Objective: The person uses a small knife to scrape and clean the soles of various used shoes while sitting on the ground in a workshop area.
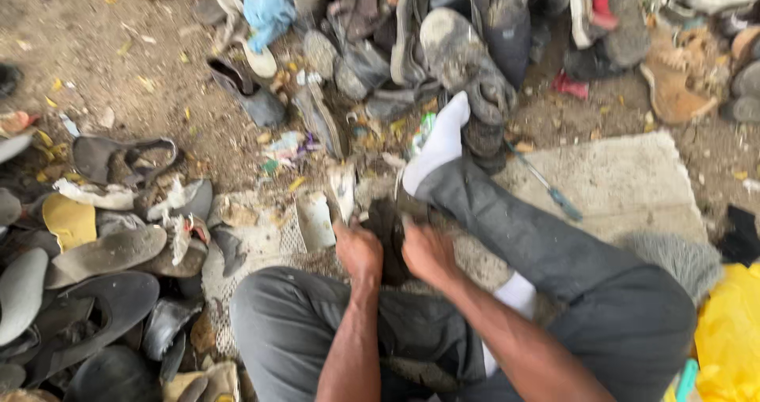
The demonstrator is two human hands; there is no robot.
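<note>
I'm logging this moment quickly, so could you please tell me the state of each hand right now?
Left hand: closed on the dark shoe between the legs.
Right hand: closed on the same dark shoe, from its other side.

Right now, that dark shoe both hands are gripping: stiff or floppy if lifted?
The dark shoe probably flexes some: it looks worn. Likely light, since the left hand and right hand hold it easily. Blur hides its sole, so grip is uncertain.

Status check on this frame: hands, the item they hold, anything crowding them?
Left hand and right hand both gripping a dark shoe. Shoe between the knees. White-socked foot just beyond; worn shoe pile at left.
</note>
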